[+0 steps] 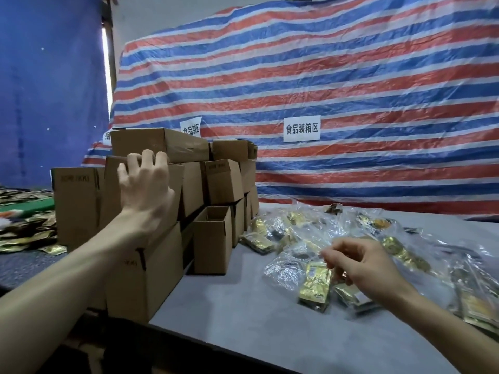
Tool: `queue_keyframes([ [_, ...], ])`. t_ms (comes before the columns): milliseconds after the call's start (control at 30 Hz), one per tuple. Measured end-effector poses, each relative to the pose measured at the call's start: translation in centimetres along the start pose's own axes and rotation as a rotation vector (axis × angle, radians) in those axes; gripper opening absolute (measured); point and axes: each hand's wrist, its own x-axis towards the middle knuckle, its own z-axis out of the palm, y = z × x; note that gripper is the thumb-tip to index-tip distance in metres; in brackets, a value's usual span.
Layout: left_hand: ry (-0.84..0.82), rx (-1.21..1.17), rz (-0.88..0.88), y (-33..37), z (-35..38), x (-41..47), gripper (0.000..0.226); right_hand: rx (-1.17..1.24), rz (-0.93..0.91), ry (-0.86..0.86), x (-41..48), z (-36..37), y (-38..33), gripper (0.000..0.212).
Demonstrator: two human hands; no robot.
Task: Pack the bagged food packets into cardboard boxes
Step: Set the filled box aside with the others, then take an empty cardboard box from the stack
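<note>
Left hand [145, 184] is hooked over top edge of stacked box [114, 193]; it should be lifted clear, not dragged. Right hand [361, 265] is curled over packets [316, 286]; grip can't be told.

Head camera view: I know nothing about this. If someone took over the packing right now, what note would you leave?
Left grip: fingers hooked over the top edge of a cardboard box in the stack.
Right grip: pinching a clear bag of gold packets on the table.
Done: no packet visibly boxed.
Left: box this bag, then the other bagged packets lying at the right.
</note>
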Motion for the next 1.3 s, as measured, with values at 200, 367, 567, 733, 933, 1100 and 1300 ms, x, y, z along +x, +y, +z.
queue_keyframes([
  [200,0.118,-0.053,0.143,3.2,-3.2,-1.5,0.040,-0.012,0.012,0.040,-0.2,-1.1,0.3,0.019],
  [367,0.174,-0.230,0.289,7.2,-6.1,-4.2,0.038,-0.024,0.014,0.072,-0.6,-1.8,0.2,0.012],
  [567,0.086,-0.643,0.484,10.9,-6.8,-7.1,0.036,-0.033,0.092,0.133,-1.4,-3.5,0.9,0.047],
  [733,-0.141,-1.173,0.524,12.6,-3.8,-8.8,0.033,-0.069,0.147,0.180,-2.8,-6.5,2.7,0.098],
  [933,-0.409,-1.536,0.386,15.3,1.4,-13.0,0.040,0.031,0.280,0.053,-5.5,-9.9,5.8,0.112],
  [1100,-0.644,-1.451,0.228,17.2,6.5,-17.1,0.088,0.039,0.363,-0.034,-7.8,-10.2,9.3,0.121],
  [1300,-1.238,-1.533,-0.011,18.2,10.3,-19.8,0.110,0.084,0.329,0.079,-8.6,-9.4,12.3,0.096],
])
